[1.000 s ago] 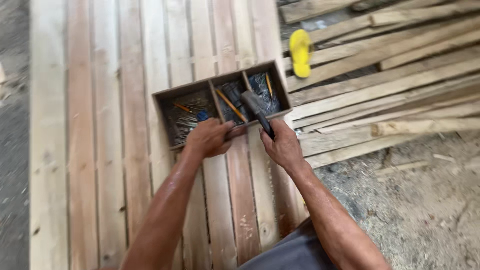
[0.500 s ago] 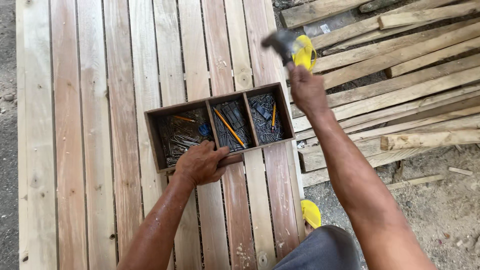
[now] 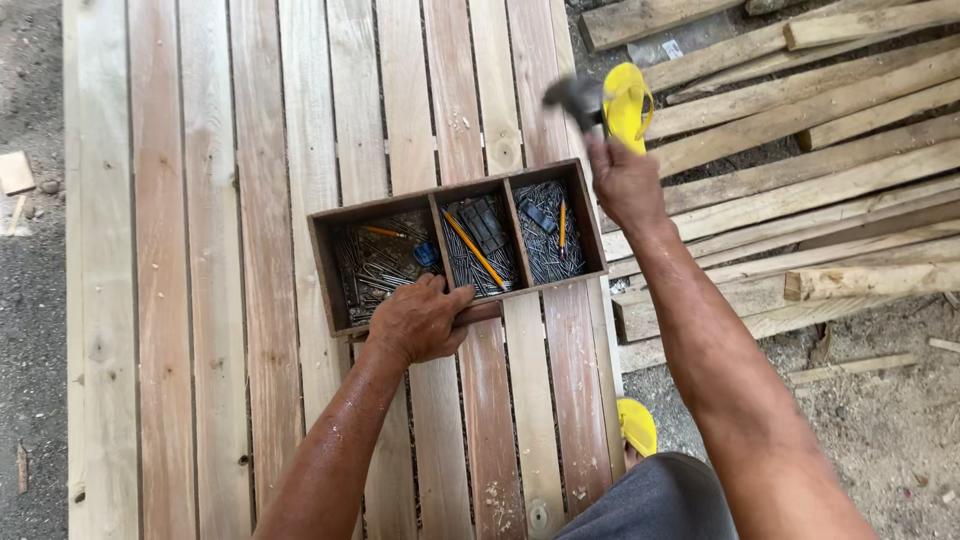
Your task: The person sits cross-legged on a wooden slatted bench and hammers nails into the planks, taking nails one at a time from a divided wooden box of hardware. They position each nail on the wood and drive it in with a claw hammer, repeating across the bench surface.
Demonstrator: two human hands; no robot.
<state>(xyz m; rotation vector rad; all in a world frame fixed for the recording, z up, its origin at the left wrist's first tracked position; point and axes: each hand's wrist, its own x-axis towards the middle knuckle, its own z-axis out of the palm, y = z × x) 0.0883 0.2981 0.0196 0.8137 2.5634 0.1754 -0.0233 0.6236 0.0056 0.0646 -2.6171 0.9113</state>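
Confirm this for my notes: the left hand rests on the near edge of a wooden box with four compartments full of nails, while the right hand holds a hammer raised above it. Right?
Not quite. The head view shows the wooden box has three compartments, not four. The rest holds: the left hand rests on its near edge, and the right hand holds a hammer raised above it.

The left hand (image 3: 420, 322) lies palm down, fingers curled, forearm stretched forward. The right hand (image 3: 625, 183) is raised in a fist, arm extended.
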